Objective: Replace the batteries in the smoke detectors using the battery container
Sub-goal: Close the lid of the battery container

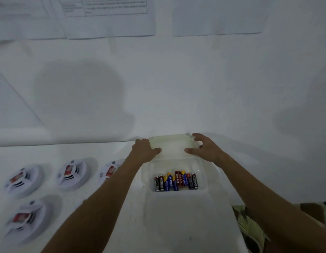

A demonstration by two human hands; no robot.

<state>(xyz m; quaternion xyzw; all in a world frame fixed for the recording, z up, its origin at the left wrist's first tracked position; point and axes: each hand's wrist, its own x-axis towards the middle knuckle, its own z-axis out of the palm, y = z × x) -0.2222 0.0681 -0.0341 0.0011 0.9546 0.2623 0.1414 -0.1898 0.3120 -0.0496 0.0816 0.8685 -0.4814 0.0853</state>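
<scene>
A clear plastic battery container (211,172) stands on the white table, with several black, blue and red batteries (175,181) lying side by side in it. Above its far edge a pale translucent lid (172,145) is tilted up. My left hand (145,149) grips the lid's left side and my right hand (204,148) grips its right side, thumbs on the near face. Several white round smoke detectors lie to the left: one (25,178), one (72,173), one (109,171) partly behind my left forearm, and one (28,219) nearer me.
The white table (185,225) runs up to a white wall (176,88) just behind the container. Printed paper sheets (107,17) hang on the wall. Patterned fabric (253,227) shows past the table's right edge.
</scene>
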